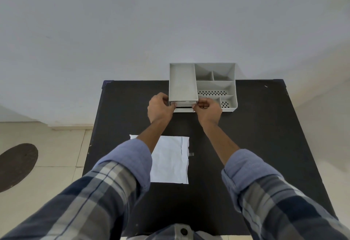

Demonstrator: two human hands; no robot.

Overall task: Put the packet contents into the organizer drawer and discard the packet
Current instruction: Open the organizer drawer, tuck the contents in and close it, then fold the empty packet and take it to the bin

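A grey plastic organizer with several open compartments stands at the far edge of the black table. Its drawer front sits low on the left side, under a long tray section. My left hand grips the drawer's left end and my right hand grips its right end. The drawer looks pulled out only slightly; its inside is hidden. A white packet lies flat on the table near me, partly covered by my left forearm.
A pale wall rises right behind the organizer. Tiled floor lies to the left of the table, with a dark round mat on it. The table's bare black surface stretches to the right of the packet.
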